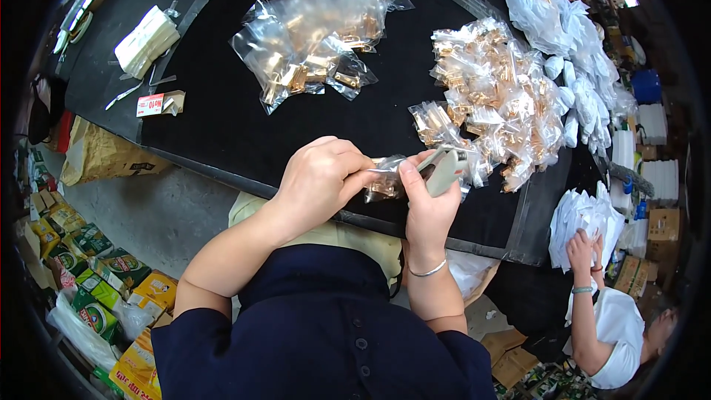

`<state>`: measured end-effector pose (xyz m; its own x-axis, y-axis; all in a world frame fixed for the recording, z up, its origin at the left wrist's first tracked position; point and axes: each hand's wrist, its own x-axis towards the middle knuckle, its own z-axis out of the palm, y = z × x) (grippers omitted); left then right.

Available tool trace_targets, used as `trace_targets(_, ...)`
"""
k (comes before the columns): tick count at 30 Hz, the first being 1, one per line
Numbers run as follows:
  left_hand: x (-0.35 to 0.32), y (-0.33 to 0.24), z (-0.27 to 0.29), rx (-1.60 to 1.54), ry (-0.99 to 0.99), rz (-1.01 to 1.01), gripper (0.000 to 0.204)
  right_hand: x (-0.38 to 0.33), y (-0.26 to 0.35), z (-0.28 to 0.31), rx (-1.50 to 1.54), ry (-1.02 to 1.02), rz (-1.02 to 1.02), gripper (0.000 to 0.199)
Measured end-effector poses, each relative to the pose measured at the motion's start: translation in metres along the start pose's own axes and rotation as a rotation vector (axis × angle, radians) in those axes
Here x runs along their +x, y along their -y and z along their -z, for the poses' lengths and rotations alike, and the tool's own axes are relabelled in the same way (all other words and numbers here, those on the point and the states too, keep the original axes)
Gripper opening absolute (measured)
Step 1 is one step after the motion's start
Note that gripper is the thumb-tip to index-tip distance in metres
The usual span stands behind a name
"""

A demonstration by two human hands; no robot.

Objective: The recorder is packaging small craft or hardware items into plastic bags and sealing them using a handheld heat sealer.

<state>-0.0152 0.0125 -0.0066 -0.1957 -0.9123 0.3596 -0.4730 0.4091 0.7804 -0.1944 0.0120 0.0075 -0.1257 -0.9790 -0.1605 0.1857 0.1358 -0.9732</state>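
Observation:
Near the table's front edge, my left hand (324,178) pinches the top of a small clear plastic bag (384,188) with copper-coloured metal pieces inside. My right hand (429,211) is closed around a pale grey-green stapler (444,172), its thumb and fingers meeting the bag's other side. The stapler's jaw end lies partly behind the fingers, so I cannot tell whether it touches the bag. Beyond the right hand lies a large heap of similar filled bags (503,96). A smaller pile of filled bags (315,30) rests farther off, left of centre.
A small red and white box (159,104) and a stack of pale slips (147,42) sit at the table's left. White plastic bags (544,11) cover the far right. At right, another person (611,333) handles white bags (585,222). Cartons (96,281) crowd the floor at left.

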Motion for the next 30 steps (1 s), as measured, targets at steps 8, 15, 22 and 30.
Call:
trace_targets(8, 0.007, -0.018, -0.012, 0.024, -0.014, -0.025, 0.012, 0.009, -0.004, 0.004, -0.46, 0.243, 0.815, 0.025)
trace_targets(15, 0.004, -0.03, -0.025, 0.036, 0.034, 0.001, 0.058, 0.02, 0.002, 0.026, -0.754, -0.077, 0.916, 0.025)
trace_targets(22, 0.027, -0.017, -0.052, 0.333, 0.293, -0.136, 0.09, -0.029, 0.01, 0.055, -0.18, 0.27, 0.464, 0.019)
trace_targets(30, 0.112, 0.02, -0.109, 0.428, 0.184, -0.32, 0.08, 0.035, 0.018, 0.069, -0.167, 0.003, 0.178, 0.03)
